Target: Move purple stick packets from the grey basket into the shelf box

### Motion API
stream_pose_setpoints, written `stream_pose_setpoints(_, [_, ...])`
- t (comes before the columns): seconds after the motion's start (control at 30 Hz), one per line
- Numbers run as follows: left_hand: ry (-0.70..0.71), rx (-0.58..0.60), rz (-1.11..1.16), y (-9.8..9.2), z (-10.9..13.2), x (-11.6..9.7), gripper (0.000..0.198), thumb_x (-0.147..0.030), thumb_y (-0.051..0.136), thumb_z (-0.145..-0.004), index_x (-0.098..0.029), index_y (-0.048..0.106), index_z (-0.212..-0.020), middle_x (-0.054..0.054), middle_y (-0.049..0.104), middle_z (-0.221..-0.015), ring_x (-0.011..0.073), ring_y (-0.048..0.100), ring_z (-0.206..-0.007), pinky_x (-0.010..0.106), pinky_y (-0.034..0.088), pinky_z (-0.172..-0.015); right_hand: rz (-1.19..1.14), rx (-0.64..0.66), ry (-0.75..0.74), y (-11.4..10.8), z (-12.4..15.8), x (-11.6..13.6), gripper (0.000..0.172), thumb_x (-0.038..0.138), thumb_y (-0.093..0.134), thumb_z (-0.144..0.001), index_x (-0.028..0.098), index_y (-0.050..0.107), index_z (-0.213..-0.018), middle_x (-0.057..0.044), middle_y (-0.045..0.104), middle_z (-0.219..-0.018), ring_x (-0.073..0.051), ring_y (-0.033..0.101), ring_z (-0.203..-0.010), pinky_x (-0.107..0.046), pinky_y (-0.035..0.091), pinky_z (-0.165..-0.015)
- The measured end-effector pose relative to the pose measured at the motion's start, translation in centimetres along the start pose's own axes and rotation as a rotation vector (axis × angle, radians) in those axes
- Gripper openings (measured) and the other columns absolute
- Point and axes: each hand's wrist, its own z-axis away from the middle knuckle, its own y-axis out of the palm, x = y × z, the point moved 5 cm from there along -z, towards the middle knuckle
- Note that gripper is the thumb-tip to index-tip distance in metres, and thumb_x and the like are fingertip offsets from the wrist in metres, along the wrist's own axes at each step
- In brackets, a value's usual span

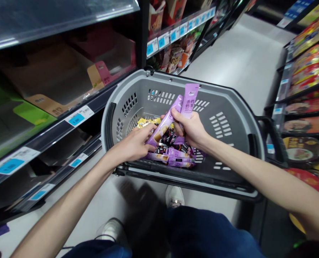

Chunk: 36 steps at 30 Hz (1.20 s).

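Note:
Inside a grey shopping basket, both my hands are on purple milk tea sachets. My left hand is closed on the lower end of a slanted milk tea sachet. The fingers of my right hand wrap round an upright milk tea sachet, and its thumb lies against the upper part of the slanted one. More purple sachets lie at the basket's bottom, among dark wrapped packets and yellow packets. My hands partly hide this pile.
Shelves with price labels and open cardboard display boxes run along the left. Packaged goods fill racks on the right. My shoes stand on the floor below the basket, and an aisle stretches ahead.

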Motion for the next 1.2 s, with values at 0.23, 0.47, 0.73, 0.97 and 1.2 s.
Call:
stream_pose_setpoints(0.23, [-0.051, 0.053, 0.091, -0.1, -0.3, 0.2, 0.032, -0.018, 0.067, -0.073, -0.02, 0.057, -0.103, 0.003, 0.069, -0.094, 0.021, 0.067, -0.09, 0.031, 0.051, -0.078, 0.021, -0.078, -0.047, -0.5, -0.5, 0.2, 0.049, 0.058, 0.069, -0.08, 0.021, 0.052, -0.054, 0.003, 0.043, -0.036, -0.013, 0.052, -0.045, -0.023, 0.036, -0.042])
stream_pose_setpoints(0.47, [-0.107, 0.156, 0.032, 0.2, 0.0, 0.3, 0.039, -0.02, 0.07, -0.073, -0.019, 0.055, -0.108, 0.004, 0.07, -0.093, 0.0209, 0.068, -0.084, 0.027, 0.05, -0.068, 0.068, -0.098, -0.074, -0.9, -0.5, -0.5, 0.046, 0.051, 0.074, -0.079, 0.021, 0.051, -0.052, 0.005, 0.042, -0.037, -0.008, 0.036, -0.035, -0.024, 0.036, -0.041])
stream_pose_setpoints(0.73, [-0.07, 0.15, -0.049, 0.2, 0.2, -0.2, 0.053, -0.02, 0.069, -0.072, -0.022, 0.052, -0.123, 0.004, 0.068, -0.104, 0.0218, 0.067, -0.085, 0.027, 0.049, -0.065, 0.022, -0.099, 0.039, -0.4, -0.2, -0.3, 0.048, 0.059, 0.067, -0.08, 0.021, 0.052, -0.055, 0.001, 0.052, -0.041, -0.009, 0.038, -0.036, -0.026, 0.034, -0.039])
stream_pose_setpoints(0.97, [-0.068, 0.153, -0.103, 0.2, 0.3, -0.1, 0.057, -0.022, 0.07, -0.072, -0.022, 0.052, -0.127, 0.004, 0.067, -0.107, 0.0224, 0.066, -0.089, 0.027, 0.048, -0.072, 0.059, -0.107, 0.013, -0.4, 0.0, -0.4, 0.047, 0.058, 0.069, -0.08, 0.022, 0.051, -0.056, 0.002, 0.049, -0.04, -0.01, 0.042, -0.038, -0.026, 0.035, -0.04])
stream_pose_setpoints(1.2, [-0.05, 0.145, -0.217, 0.1, 0.2, -0.2, 0.058, -0.027, 0.071, -0.074, -0.023, 0.051, -0.128, 0.005, 0.066, -0.111, 0.0255, 0.062, -0.099, 0.03, 0.046, -0.078, 0.057, -0.128, -0.035, -0.9, -0.3, -0.3, 0.045, 0.049, 0.078, -0.074, 0.021, 0.05, -0.053, 0.005, 0.043, -0.04, -0.009, 0.041, -0.038, -0.025, 0.034, -0.039])
